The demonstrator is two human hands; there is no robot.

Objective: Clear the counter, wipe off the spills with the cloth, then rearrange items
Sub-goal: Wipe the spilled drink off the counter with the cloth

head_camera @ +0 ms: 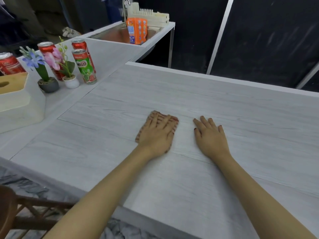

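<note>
The left arm runs up from the lower left and the right arm from the lower right, both bare. At mid-frame the left hand lies flat, palm down, fingers straight. The right hand lies likewise just right of it, apart.

The cloth lies mostly hidden beneath the left hand, and only its blurred striped edges show. The picture's left edge cuts off a red can and the tissue box. A second red can stands half hidden behind the pink flower. The print on the orange packet is too small to read.
</note>
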